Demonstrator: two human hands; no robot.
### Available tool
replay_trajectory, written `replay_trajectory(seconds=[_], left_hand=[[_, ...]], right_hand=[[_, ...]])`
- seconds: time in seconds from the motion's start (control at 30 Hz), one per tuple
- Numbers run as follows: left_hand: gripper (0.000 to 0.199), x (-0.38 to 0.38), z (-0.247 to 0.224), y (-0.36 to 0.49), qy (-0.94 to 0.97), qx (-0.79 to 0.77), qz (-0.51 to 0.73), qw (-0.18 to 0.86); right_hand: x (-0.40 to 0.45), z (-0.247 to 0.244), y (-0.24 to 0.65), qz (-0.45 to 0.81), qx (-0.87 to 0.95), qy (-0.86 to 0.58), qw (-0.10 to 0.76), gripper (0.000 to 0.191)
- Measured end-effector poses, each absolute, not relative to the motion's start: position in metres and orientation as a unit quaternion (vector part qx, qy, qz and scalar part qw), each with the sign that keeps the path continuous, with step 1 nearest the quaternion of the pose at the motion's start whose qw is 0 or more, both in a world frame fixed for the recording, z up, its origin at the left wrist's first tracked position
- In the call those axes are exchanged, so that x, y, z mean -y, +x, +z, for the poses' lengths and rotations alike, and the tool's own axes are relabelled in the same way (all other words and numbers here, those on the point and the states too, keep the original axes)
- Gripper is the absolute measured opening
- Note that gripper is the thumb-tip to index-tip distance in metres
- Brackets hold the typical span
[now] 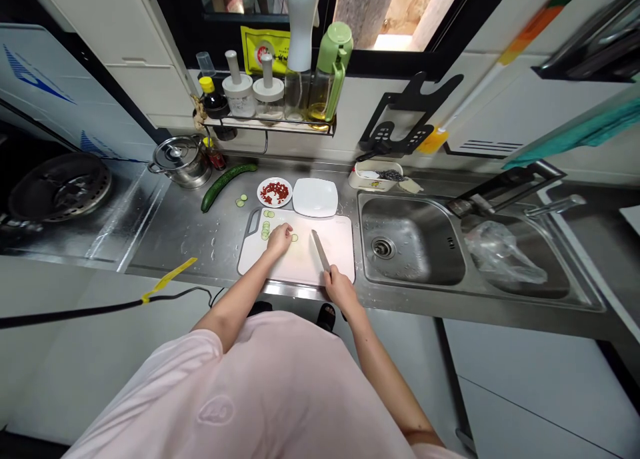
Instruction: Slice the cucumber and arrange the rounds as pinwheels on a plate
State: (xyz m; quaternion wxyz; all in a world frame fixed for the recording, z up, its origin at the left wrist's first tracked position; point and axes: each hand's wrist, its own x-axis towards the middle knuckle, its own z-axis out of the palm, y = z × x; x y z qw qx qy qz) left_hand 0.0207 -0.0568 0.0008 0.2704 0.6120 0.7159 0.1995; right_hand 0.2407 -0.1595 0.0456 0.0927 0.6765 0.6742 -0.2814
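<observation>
My right hand [341, 287] is wrapped round the handle of a kitchen knife [320, 249], its blade pointing away from me over the right half of the white cutting board [305, 269]. On the board's left half rests my left hand [280, 240], fingers curled in; whatever they may hold is hidden. A single cucumber slice [295, 238] lies just right of those fingers. Several more cucumber slices [265, 230] form a row along the board's left side. Behind the board stand a plate of chopped red pepper pieces [275, 192] and a square white plate [315, 197].
A whole cucumber [227, 184] and small slices [241, 200] lie on the steel counter. Left are a lidded pot [181, 160] and a frying pan [60, 186]. The sink [413, 239] is at right. Bottles and jars fill a wall rack [270, 124]. A black cable [115, 309] hangs before the counter.
</observation>
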Motion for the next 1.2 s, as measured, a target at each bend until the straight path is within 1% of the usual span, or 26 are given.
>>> replay_trajectory(seconds=[0.07,0.4,0.93,1.2], left_hand=[[0.022,0.056,-0.001,0.020,0.611,-0.720,0.204,0.259],[0.020,0.045,-0.016,0.018,0.584,-0.740,0.196,0.269],[0.020,0.043,-0.017,0.016,0.582,-0.740,0.193,0.276],[0.020,0.043,-0.014,0.017,0.578,-0.743,0.189,0.281]], right_hand=[[0.162,0.049,0.239,-0.278,-0.681,0.671,0.094,0.031],[0.172,0.064,0.222,-0.291,-0.714,0.628,0.105,0.031],[0.171,0.066,0.210,-0.285,-0.712,0.627,0.136,0.029],[0.171,0.069,0.205,-0.309,-0.699,0.628,0.146,0.027]])
